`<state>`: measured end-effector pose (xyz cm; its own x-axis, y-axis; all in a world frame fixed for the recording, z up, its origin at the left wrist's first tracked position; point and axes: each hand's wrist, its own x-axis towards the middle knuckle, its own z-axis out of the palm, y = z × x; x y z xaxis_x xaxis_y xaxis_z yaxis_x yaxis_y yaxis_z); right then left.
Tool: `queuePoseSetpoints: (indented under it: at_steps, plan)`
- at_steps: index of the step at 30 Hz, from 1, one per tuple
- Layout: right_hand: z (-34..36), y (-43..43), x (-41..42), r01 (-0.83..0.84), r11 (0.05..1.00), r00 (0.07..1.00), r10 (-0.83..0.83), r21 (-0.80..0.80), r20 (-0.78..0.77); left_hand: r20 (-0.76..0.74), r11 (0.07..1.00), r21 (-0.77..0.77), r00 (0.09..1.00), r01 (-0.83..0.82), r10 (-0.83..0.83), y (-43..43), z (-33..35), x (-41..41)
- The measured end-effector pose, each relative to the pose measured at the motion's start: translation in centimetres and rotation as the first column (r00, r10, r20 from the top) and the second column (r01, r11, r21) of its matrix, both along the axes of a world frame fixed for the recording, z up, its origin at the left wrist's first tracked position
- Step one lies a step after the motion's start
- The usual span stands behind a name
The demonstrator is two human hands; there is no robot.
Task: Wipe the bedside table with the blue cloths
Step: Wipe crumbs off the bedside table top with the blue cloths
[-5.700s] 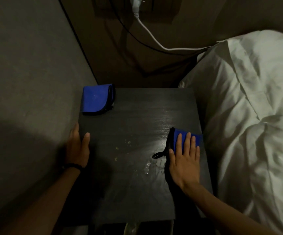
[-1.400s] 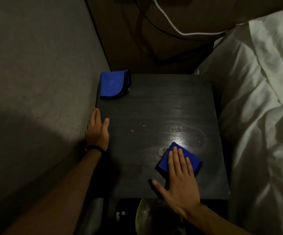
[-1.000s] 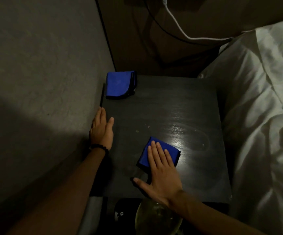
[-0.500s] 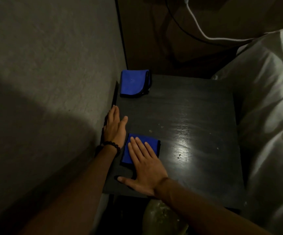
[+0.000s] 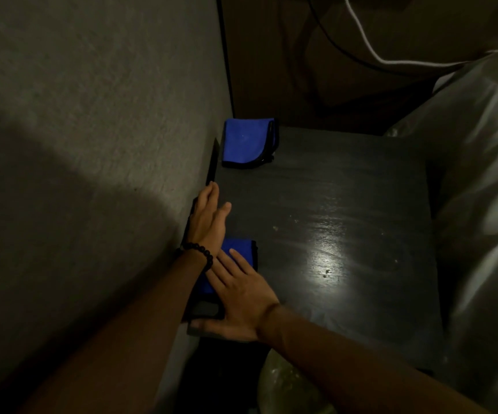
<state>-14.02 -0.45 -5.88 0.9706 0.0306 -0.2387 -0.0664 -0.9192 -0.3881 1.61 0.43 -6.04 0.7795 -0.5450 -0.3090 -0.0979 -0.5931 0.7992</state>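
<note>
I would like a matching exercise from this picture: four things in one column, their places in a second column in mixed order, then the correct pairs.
Things:
1. spare cloth
2. right hand
3. left hand
4. white cable

Places:
A. flat on the table's left edge, by the wall
B. hanging behind the table
C. far left corner of the table
D. pressing a blue cloth at the near left

Pairs: 1-C, 2-D, 3-A, 4-B

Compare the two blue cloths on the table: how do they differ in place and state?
The far cloth lies untouched at the back left corner of the table; the near cloth sits at the front left, pressed flat under the right hand. The far cloth shows whole; the near cloth is partly covered. Both are blue, folded, dark-edged.
</note>
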Motion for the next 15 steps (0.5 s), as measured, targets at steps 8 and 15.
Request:
queuePoseSetpoints:
  at_steps: [8,15]
  plan:
    - [-0.1,-0.9,-3.2,-0.180,0.983,0.984,0.180,-0.027,0.007,0.278,0.926,0.357,0.931,0.126,-0.234,-0.1,-0.6,-1.2]
    - [0.5,-3.2,-7.4,-0.217,0.976,0.975,0.218,0.033,-0.034,0.361,0.919,0.385,0.902,0.088,-0.238,-0.3,-1.2,-1.4]
